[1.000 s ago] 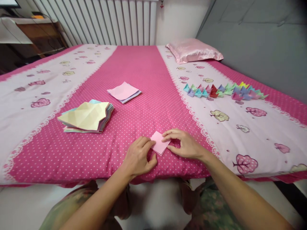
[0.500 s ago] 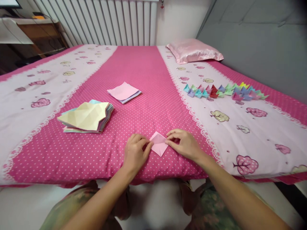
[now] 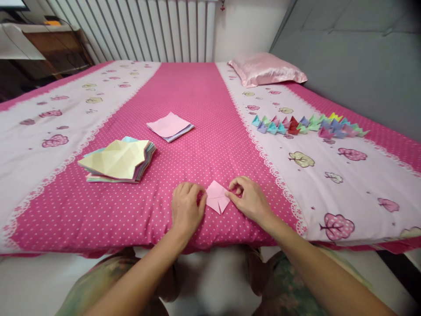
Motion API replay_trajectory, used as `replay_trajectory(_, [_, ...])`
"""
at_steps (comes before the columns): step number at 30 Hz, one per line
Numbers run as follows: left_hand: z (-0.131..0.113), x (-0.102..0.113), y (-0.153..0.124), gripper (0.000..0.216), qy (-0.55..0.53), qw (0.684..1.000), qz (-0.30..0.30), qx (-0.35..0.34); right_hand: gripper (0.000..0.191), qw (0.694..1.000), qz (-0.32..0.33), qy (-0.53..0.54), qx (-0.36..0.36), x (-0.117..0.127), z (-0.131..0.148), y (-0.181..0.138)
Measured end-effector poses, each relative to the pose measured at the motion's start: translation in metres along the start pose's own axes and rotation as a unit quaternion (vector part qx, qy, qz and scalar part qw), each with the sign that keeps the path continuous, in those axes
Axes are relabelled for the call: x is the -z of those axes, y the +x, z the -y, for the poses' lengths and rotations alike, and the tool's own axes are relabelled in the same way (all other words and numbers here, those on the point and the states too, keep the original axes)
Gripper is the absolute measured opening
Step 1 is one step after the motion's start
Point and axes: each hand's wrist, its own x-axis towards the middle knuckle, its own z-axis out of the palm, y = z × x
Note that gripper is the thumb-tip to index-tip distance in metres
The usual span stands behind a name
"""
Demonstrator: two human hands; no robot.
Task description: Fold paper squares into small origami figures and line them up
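Observation:
A small folded pink origami paper lies near the front edge of the bed, diamond-shaped, with a narrow slit at its near point. My left hand is at its left corner, thumb and forefinger closed together there. On the opposite corner, my right hand pinches the paper between thumb and forefinger. A thin stack of square paper, pink on top, rests farther back. To the left sits a thicker pile of creased sheets with a pale yellow one uppermost.
Several small folded paper pieces in many colours stand in rows on the right of the bedspread. A pink pillow lies at the back, by a grey padded headboard. Beyond the bed is a white radiator.
The pink paper's upper flap now lies flatter, and the slit at its near point has widened. Both hands have shifted only slightly at the corners.

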Motion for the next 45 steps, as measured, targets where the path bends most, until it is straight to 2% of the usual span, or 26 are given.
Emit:
replay_trajectory(4, [0.002, -0.003, -0.002, 0.019, -0.022, 0.990, 0.032, -0.133, 0.013, 0.999, 0.000, 0.018, 0.026, -0.005, 0.001, -0.002])
replay_trajectory(11, [0.000, -0.001, -0.005, 0.020, 0.021, 0.984, 0.056, -0.168, 0.013, 0.999, -0.024, -0.031, 0.014, -0.012, 0.007, -0.006])
replay_trajectory(15, [-0.001, -0.001, -0.005, 0.019, 0.046, 0.984, 0.051, -0.162, 0.010, 0.998, -0.035, -0.047, 0.007, -0.015, 0.010, -0.005])
replay_trajectory(19, [-0.002, 0.000, -0.005, 0.015, 0.070, 0.985, 0.060, -0.147, 0.007, 0.999, -0.018, -0.048, -0.006, -0.014, 0.008, -0.003])
replay_trajectory(33, [0.002, 0.007, -0.004, 0.017, 0.072, 0.991, 0.028, -0.109, 0.024, 1.000, 0.010, 0.007, -0.029, -0.002, -0.002, 0.000])
replay_trajectory(42, [0.008, 0.013, -0.003, 0.020, 0.123, 0.988, 0.032, -0.086, 0.024, 0.999, 0.016, 0.013, -0.034, 0.002, 0.000, 0.000])
replay_trajectory(45, [0.008, 0.014, -0.003, 0.020, 0.127, 0.990, 0.031, -0.058, 0.024, 0.999, 0.019, 0.010, -0.034, 0.002, -0.001, 0.001])
